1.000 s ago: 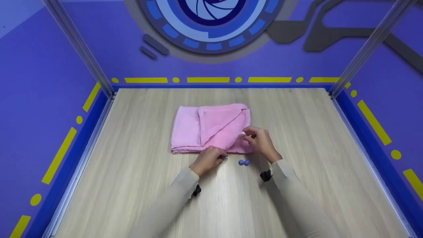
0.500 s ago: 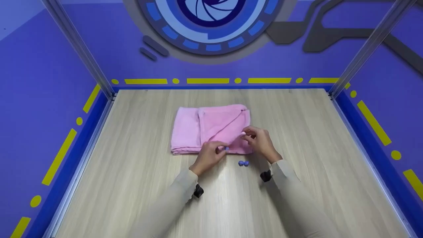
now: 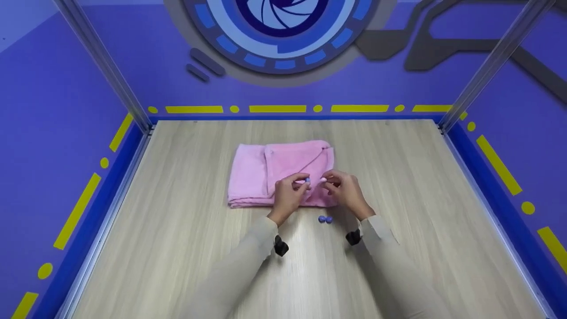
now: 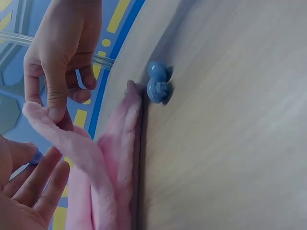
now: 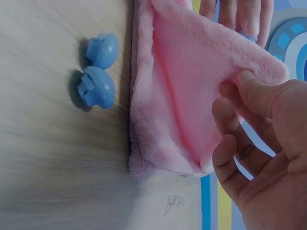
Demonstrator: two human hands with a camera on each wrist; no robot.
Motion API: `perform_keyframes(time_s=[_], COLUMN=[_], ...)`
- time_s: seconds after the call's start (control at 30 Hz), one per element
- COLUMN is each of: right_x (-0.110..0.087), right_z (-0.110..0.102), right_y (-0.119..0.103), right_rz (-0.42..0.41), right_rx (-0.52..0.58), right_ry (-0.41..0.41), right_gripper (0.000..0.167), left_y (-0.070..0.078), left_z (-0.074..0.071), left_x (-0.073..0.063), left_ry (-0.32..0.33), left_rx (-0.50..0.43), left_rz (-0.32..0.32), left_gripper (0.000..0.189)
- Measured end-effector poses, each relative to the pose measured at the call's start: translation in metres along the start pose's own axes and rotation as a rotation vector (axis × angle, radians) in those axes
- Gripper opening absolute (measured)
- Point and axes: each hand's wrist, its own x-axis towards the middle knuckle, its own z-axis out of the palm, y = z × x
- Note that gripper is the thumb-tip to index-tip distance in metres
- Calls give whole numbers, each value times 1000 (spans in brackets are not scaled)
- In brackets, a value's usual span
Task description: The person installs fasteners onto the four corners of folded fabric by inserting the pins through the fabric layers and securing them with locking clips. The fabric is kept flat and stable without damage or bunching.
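Compared with half a second earlier in the head view, the left hand [image 3: 289, 194] has risen from the near edge of the pink plush blanket [image 3: 249, 173] toward 1 o'clock, bringing a small blue piece [image 3: 307, 180] close to the lifted corner. The thumb and fingers pinch that piece, its shape mostly hidden; it sits just to the 9 o'clock side of the corner, apart from it. The right hand [image 3: 348, 191] keeps its place, thumb and fingers pinching the blanket's corner and holding it up off the lower layers.

The blanket lies folded at mid-tabletop, its thick folded edge facing 6 o'clock and the raised flap at 4 o'clock. Just beyond its near edge, at 5 o'clock, two blue dome-capped clips [image 5: 98, 69] lie side by side where they lay before, slotted stems visible in the right wrist view.

Bare wood-grain tabletop [image 3: 398, 155] runs from the blanket out to metal rails at 9 and 3 o'clock, both well apart from it. At 12 o'clock a narrower strip reaches the blue wall [image 3: 283, 95]. Between the hands only a slim gap remains.
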Motion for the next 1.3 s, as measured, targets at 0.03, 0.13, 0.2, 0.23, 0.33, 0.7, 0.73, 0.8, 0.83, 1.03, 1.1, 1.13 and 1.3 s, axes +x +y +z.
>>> perform_keyframes(time_s=[0.03, 0.13, 0.2, 0.23, 0.33, 0.7, 0.73, 0.8, 0.83, 1.03, 1.1, 1.13, 1.3], right_x=[0, -2, -3, -3, -4, -6, -6, -6, -6, -6, -6, -6, -7], right_z=[0, 1, 2, 2, 2, 3, 3, 3, 4, 4, 4, 4, 4], right_y=[0, 1, 2, 2, 3, 3, 3, 3, 3, 4, 4, 4, 3], right_rz=[-3, -16, -24, -30, -43, -53, -51, -50, -52, -54, -50, -49, -41], right_rx=[3, 18, 25, 30, 37, 22, 22, 27, 31, 34, 29, 27, 18], right_ry=[5, 15, 23, 26, 35, 39, 40, 41, 40, 36, 35, 34, 28], right_gripper=[9, 9, 8, 8, 8, 8, 8, 7, 7, 7, 7, 7, 7], left_y=[0, -2, -2, 0, 0, -5, -6, -6, -6, -7, -7, -7, -7], left_z=[2, 6, 9, 10, 12, 10, 10, 10, 10, 11, 11, 11, 12], left_x=[0, -2, -3, -3, -4, -4, -4, -4, -4, -4, -4, -4, -3], left_ry=[-1, -2, -5, -9, -17, -21, -21, -23, -24, -35, -31, -31, -24], left_rx=[-21, -71, -96, -106, -127, -83, -83, -91, -97, -95, -84, -84, -81], left_rz=[-17, -50, -74, -81, -97, -130, -132, -139, -142, -147, -146, -145, -139], left_gripper=[22, 23, 24, 24, 24, 23, 23, 23, 23, 22, 22, 22, 21])
